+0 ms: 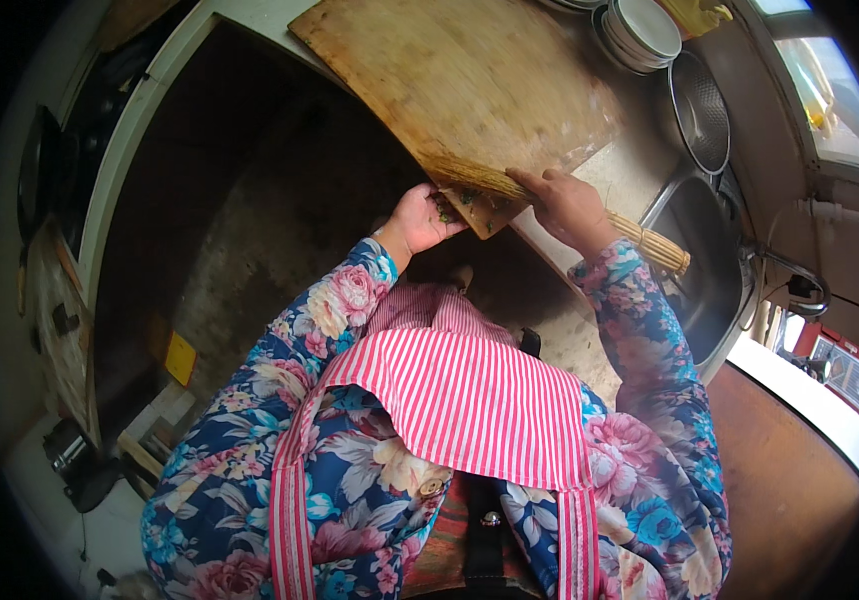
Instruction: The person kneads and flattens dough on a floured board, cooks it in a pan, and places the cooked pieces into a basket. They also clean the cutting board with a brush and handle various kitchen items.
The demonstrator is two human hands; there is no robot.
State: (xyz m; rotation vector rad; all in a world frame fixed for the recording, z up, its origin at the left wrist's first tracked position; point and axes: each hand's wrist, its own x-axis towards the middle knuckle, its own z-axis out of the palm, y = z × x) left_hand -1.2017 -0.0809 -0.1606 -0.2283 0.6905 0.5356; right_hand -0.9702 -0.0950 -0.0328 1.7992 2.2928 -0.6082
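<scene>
My right hand (568, 206) grips a straw hand brush (651, 241) around its middle. The brush's bristles (471, 172) lie across the near corner of a large wooden board (459, 82). Small green scraps (491, 223) are scattered on that corner, beside the bristles. Below the board's left edge is my left hand (422, 217), palm up and cupped. Several green bits rest in its palm, and its fingertips are partly hidden by the board's corner.
Right of the board stand stacked bowls (643, 30) and a metal colander (699, 112). A steel sink (707, 277) with a curved faucet (812, 296) lies nearer on the right. The concrete floor (264, 225) shows below left. A yellow card (180, 358) is at the lower left.
</scene>
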